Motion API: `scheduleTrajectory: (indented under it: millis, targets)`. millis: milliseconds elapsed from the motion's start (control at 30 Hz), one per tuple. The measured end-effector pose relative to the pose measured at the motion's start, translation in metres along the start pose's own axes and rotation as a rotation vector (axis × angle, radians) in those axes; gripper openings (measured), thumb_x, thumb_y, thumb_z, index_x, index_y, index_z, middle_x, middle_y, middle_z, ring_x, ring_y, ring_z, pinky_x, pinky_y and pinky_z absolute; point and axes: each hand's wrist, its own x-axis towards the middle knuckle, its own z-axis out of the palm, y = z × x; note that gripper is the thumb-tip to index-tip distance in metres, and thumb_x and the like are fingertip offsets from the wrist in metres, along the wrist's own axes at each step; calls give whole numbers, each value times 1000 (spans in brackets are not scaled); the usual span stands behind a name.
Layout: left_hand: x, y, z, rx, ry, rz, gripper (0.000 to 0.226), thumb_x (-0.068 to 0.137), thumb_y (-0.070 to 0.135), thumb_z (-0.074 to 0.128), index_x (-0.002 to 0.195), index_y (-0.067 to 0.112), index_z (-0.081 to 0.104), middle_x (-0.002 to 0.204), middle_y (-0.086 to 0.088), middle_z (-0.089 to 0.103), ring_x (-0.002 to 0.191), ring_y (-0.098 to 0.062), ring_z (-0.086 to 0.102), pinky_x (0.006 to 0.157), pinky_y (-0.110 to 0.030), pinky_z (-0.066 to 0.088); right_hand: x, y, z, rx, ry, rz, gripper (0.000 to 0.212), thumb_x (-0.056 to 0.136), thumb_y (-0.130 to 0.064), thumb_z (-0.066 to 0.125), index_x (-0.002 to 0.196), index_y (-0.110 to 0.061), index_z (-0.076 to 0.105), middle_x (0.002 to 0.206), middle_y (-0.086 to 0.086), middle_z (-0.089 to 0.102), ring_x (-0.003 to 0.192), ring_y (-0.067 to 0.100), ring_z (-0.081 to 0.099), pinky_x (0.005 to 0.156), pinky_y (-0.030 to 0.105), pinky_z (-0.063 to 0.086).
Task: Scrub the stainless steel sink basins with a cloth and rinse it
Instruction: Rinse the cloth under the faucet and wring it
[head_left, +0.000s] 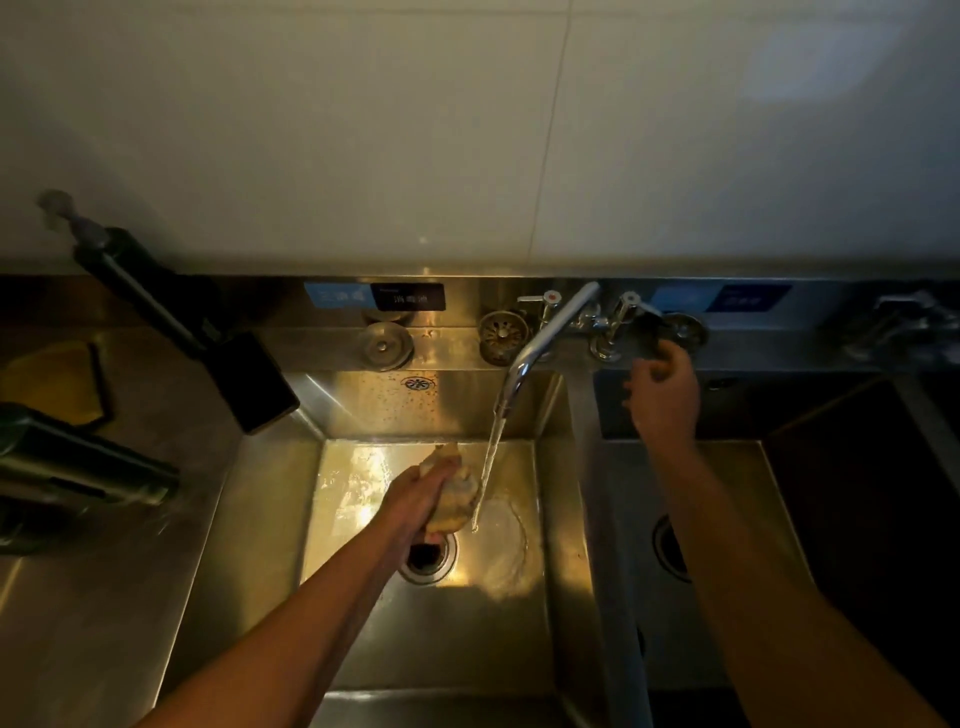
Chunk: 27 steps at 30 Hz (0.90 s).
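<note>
- Left hand (421, 499) clamped on the cloth (460, 486): fingers wrapped over the top, cloth bunched into a wad sticking out past my fingertips.
- Left arm comes in from the bottom edge, stretched up and right into the middle basin (467, 623), wrist straight, back of the hand up.
- Cloth is low in that basin, just above the drain hole (428, 564); whether it touches the basin floor, can't tell.
- Water stream (492, 462) runs from the spout (545, 338), falls just beside the right edge of the cloth and hits the basin floor next to the drain hole.
- Right hand (662, 400) is up over the back of the right basin (727, 519), arm reaching forward from the lower right, back of the hand toward me.
- Right fingers loosely curled, thumb out to the left, nothing clasped in them; fingertips just beside the tap lever (641, 307), contact can't be told.
- Back ledge: flat plug (387, 345) and strainer basket (503, 332) left of the spout, another round piece (688, 330) behind my right fingers.
- Labels (374, 297) stuck on the steel strip above the ledge, text too blurred to read.
- Left counter: yellow rag (57, 384), dark pump bottle (171, 322) tilted, another dark bottle (78, 462) blurred.
</note>
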Motion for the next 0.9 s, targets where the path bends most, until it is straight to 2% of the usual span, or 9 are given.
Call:
scheduleTrajectory:
  millis: [100,233,300,400,500,567,633,767,900]
  targets:
    - [-5,1,-1,-39,18,13,35,89,47,67,109,19,66,94,-7,77,77,-23,71,53,-25,49,26,-8,0,-47,-51,-49,43,98,-20,55,140,-22,47,111,-5,59,94,15,64,83,35,56]
    - [-4,-1,-3,-54,9,33,37,87,50,68,113,23,67,96,-2,78,92,-26,73,80,-45,59,47,-12,4,-142,20,-117,14,99,-20,53,107,-12,60,95,1,60,81,10,59,78,31,50]
    - [-4,0,-3,-69,13,42,38,87,50,69,114,23,67,95,-1,78,92,-25,73,83,-47,58,55,-12,5,-136,62,-121,15,101,-22,50,99,-10,59,88,3,58,73,6,53,74,29,45]
    - [-5,2,-2,-66,15,61,38,87,51,69,114,24,66,96,-1,77,91,-24,74,79,-45,60,65,-12,6,-105,54,-100,16,102,-19,47,101,-8,59,93,5,59,76,6,54,74,27,46]
    - [-5,2,-4,-58,11,71,39,87,52,68,115,25,65,102,-1,76,94,-24,73,79,-45,61,75,-16,5,-58,7,-57,12,102,-18,47,100,-13,57,97,8,62,91,20,63,83,36,53]
    - [-7,3,-7,-63,6,74,39,88,52,67,115,25,65,103,-2,76,93,-25,74,69,-40,60,81,-20,4,-76,-19,-38,11,103,-19,46,100,-14,56,101,9,63,97,25,64,88,41,55]
    - [-8,1,-11,-73,1,69,39,89,50,67,117,23,64,104,-3,76,92,-24,74,64,-37,58,82,-23,3,-67,-62,-4,11,103,-19,46,104,-14,55,107,10,62,94,21,63,86,39,55]
    - [-11,-4,-21,-98,-15,62,38,91,46,66,119,22,62,109,-5,75,94,-24,74,69,-42,61,57,-16,1,-22,-153,27,15,101,-22,49,112,-16,58,111,7,62,91,16,62,78,29,51]
    - [-14,-8,-33,-154,-34,52,31,94,40,65,117,20,64,107,-6,76,96,-26,74,78,-48,61,3,-3,8,14,-77,56,15,99,-22,53,111,-17,61,105,5,64,88,15,62,73,27,49]
